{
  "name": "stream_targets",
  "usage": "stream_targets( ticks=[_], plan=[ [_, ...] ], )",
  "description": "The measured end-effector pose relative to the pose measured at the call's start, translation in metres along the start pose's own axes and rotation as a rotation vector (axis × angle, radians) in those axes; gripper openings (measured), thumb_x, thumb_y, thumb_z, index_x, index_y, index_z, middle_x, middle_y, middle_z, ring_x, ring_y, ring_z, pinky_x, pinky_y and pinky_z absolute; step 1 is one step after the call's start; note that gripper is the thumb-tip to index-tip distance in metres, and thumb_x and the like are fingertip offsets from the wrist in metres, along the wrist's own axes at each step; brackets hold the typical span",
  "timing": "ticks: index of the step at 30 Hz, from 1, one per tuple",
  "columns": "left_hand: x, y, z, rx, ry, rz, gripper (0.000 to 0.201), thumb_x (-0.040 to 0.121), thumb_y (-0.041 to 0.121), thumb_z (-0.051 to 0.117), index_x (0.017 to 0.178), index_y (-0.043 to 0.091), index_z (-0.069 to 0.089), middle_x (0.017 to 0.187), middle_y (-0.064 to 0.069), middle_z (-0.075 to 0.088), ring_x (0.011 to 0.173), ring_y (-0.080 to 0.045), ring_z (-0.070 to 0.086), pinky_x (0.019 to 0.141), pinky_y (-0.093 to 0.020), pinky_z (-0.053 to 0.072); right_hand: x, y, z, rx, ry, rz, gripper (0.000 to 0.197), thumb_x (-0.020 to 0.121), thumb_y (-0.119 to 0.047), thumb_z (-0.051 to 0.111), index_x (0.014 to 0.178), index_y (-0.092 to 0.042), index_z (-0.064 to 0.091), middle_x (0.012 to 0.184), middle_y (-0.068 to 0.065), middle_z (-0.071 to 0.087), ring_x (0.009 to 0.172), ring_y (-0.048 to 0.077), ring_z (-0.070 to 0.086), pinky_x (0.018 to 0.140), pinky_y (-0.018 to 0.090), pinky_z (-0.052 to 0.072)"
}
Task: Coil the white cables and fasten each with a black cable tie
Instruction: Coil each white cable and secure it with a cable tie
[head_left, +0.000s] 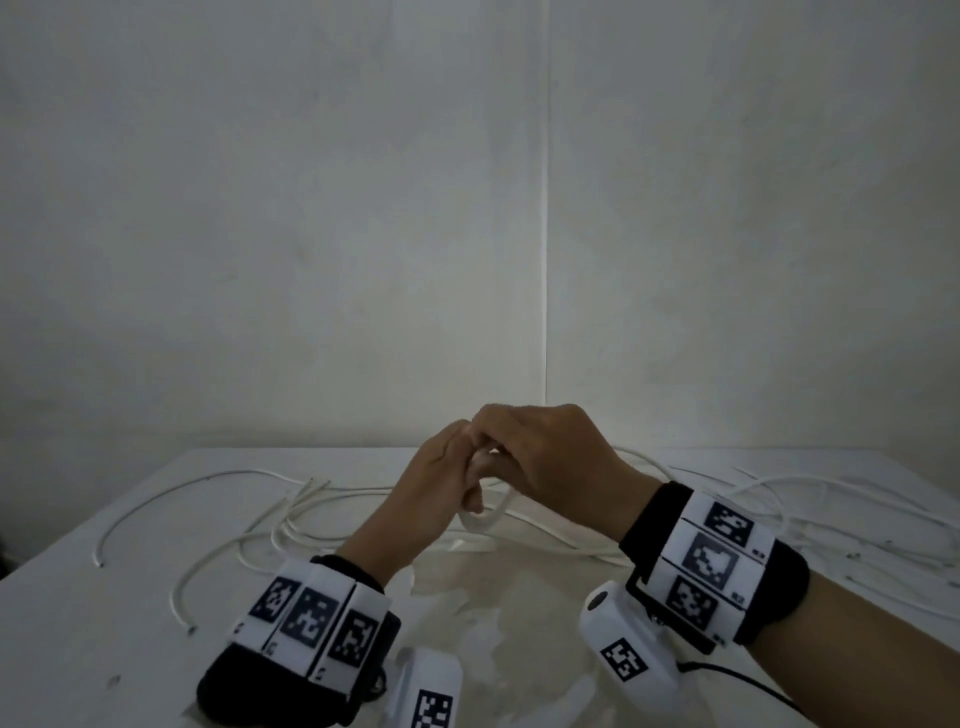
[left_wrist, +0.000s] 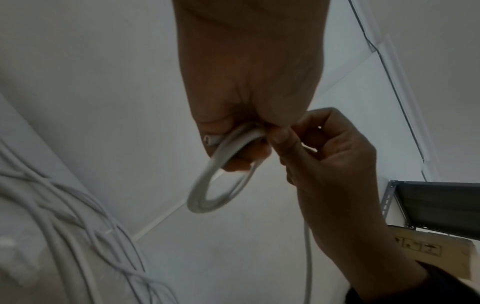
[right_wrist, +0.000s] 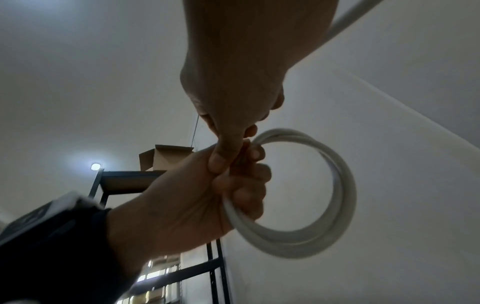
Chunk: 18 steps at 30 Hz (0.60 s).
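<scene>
1. White, smooth round plastic cable coil (right_wrist: 319, 232) is hanging in small loops above the matte white table (head_left: 130, 597).
2. Left hand (head_left: 431, 493) is gripping the loops, fingers curled.
3. Right hand (head_left: 556, 457) is pinching the coil's top.
4. Loose white cables (head_left: 291, 514) are lying tangled on the table.

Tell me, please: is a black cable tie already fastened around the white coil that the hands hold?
No: in the right wrist view the white coil shows only bare white loops, with no black tie on them.

A small round coil of white cable (right_wrist: 335, 185) hangs above the surface (head_left: 130, 597), where loose white cables (head_left: 291, 514) sprawl.
</scene>
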<state>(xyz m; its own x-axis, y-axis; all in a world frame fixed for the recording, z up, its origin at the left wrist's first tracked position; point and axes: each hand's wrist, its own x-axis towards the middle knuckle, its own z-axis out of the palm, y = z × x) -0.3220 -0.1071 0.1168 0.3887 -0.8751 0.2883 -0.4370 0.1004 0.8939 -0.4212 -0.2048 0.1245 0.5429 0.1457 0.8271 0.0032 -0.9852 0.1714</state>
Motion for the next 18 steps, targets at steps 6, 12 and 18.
stream_targets(
  ticks=[6,12,18],
  plan=[
    [-0.002,0.009,0.0,-0.174,-0.05,-0.117,0.044,0.1,0.031,0.026,0.065,0.014,0.046,0.052,0.006,0.034,0.041,-0.006,0.029,0.043,-0.018,0.03,-0.002,0.019,-0.008,0.133,-0.048,0.237,0.037,0.083,-0.047,0.044,0.079,-0.012,0.057,0.065,-0.006,0.055,0.057,0.011,0.041,0.047,0.025,0.038],
    [-0.004,0.011,-0.001,-0.16,-0.038,-0.072,0.04,0.1,0.026,0.03,0.064,0.014,0.043,0.048,0.009,0.03,0.043,-0.007,0.023,0.042,-0.018,0.023,0.0,0.03,-0.017,0.301,-0.159,0.424,0.028,0.089,-0.037,0.052,0.085,-0.013,0.065,0.077,-0.004,0.06,0.067,0.016,0.054,0.064,0.037,0.046],
    [-0.002,0.013,-0.002,-0.2,-0.015,-0.081,0.039,0.099,0.028,0.031,0.065,0.013,0.043,0.047,0.01,0.027,0.042,-0.006,0.021,0.042,-0.019,0.021,0.0,0.029,-0.017,0.152,-0.19,0.473,0.039,0.087,-0.05,0.039,0.084,-0.02,0.064,0.047,-0.015,0.041,0.043,0.007,0.041,0.048,0.02,0.026]
  ],
)
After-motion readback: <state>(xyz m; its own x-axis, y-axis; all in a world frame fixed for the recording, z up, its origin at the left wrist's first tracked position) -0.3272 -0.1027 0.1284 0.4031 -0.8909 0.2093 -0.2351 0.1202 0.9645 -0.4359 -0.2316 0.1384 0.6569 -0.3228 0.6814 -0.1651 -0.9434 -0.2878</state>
